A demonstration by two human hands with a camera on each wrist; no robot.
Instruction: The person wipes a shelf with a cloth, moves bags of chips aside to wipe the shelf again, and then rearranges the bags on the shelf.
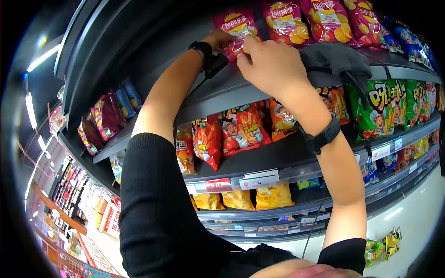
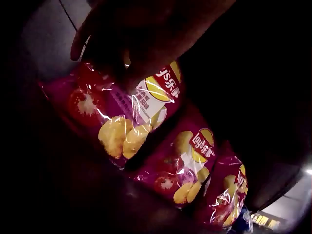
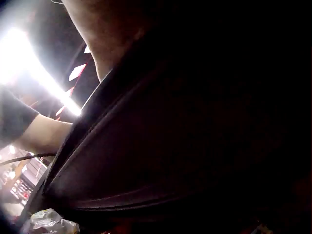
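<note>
At the left end of a row on the upper shelf [image 1: 204,104] sits a purple-red Lay's bag [image 1: 238,28]. My left hand [image 1: 217,39] grips its left side; the left wrist view has that hand [image 2: 141,39] dark over the bag [image 2: 105,114], its fingertips partly hidden. With thumb and bent index finger, my right hand [image 1: 276,67] pinches the bag's lower right edge, its other fingers curled out of sight. More matching bags [image 1: 283,23] stand upright to the right. The right wrist view shows mostly a dark surface and part of the hand [image 3: 105,29].
A dark grey cloth [image 1: 336,60] lies over the upper shelf's edge, right of my right hand. Below are red bags [image 1: 243,129], green bags [image 1: 380,111] and yellow bags [image 1: 276,197]. Purple bags [image 1: 105,116] stand at the left. Some bags [image 1: 391,238] lie on the floor at lower right.
</note>
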